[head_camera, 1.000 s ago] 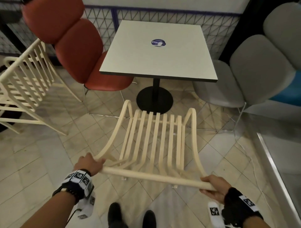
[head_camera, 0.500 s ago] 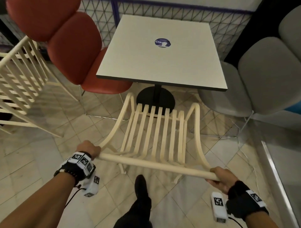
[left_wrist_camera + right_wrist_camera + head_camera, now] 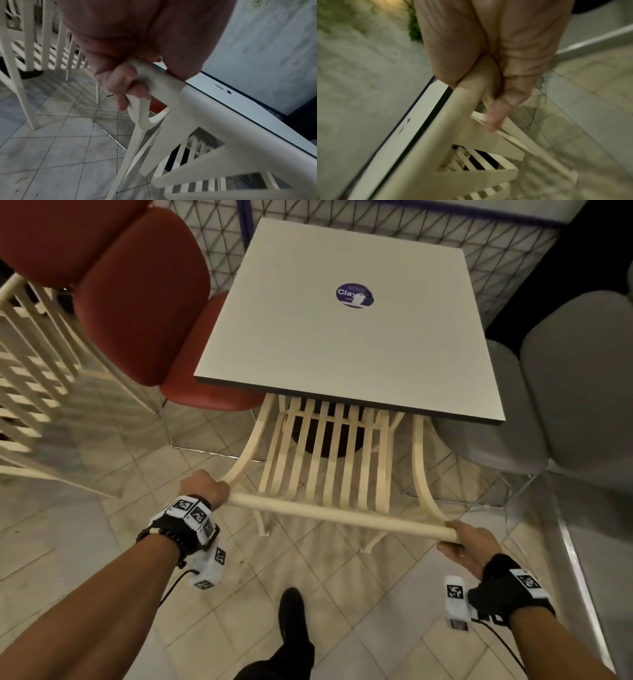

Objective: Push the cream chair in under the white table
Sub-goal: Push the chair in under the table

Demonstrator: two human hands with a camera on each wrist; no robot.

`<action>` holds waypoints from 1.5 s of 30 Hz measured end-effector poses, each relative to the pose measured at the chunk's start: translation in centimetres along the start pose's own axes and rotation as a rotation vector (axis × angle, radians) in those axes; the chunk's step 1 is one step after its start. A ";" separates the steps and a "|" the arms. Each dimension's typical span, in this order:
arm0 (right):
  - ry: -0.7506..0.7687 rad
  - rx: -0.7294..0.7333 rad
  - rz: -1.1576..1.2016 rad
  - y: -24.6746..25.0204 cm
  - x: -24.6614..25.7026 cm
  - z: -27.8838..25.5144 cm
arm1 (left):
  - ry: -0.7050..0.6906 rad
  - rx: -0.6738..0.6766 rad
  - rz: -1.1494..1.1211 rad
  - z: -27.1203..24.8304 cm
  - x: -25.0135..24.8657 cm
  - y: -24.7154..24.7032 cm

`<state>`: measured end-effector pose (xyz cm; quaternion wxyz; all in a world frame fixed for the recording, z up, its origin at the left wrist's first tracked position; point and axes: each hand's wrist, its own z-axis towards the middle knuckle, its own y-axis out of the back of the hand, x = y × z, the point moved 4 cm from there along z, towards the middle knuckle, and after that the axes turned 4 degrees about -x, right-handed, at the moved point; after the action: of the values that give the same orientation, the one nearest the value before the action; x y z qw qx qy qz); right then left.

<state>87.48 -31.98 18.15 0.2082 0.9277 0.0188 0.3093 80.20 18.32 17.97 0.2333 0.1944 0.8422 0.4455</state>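
cream chair [image 3: 329,460] | both hands' fingers wrapped round top rail | red chair [image 3: 137,302] left | grey chair [image 3: 565,392] right

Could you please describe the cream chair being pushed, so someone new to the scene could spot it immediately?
Start at the white table with the round blue sticker. The cream chair is the slatted one at its near edge, its front tucked under the top. Unlike the cream slatted chair standing apart at far left, the left hand and right hand grip its top rail.
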 end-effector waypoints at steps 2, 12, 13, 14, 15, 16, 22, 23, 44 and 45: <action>0.230 -0.073 -0.489 0.1 1.3 -0.8 | -0.098 -0.051 0.077 -1.0 -0.7 0.4; 0.928 0.063 -1.496 -7.9 3.0 -3.8 | -0.734 0.089 0.604 -5.3 -5.5 -3.3; 0.907 0.048 -1.511 -8.2 3.1 -3.8 | -0.707 0.103 0.631 -4.8 -5.8 -3.4; 0.879 0.017 -1.536 -8.3 3.2 -3.7 | -0.696 0.109 0.659 -4.3 -6.2 -3.5; 0.862 -0.013 -1.568 -8.2 3.0 -3.6 | -0.690 0.111 0.678 -4.2 -6.4 -3.7; 0.857 -0.038 -1.594 -8.1 3.2 -3.5 | -0.686 0.111 0.682 -4.0 -6.6 -3.9; 0.854 -0.085 -1.602 -6.9 4.4 -2.3 | -0.696 0.119 0.671 -4.5 -8.1 -4.7; 0.851 -0.083 -1.603 -6.9 4.4 -2.3 | -0.697 0.117 0.673 -4.6 -8.2 -4.7; 0.732 0.036 -1.467 -5.4 0.7 -3.4 | -0.706 0.125 0.717 -5.0 -3.9 -3.0; 0.737 0.030 -1.474 -5.6 1.1 -3.4 | -0.704 0.121 0.723 -4.8 -4.3 -2.8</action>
<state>86.92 -25.44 19.07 0.3260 0.5190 0.6941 0.3776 80.60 11.39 18.93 0.3224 0.6249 0.6158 0.3554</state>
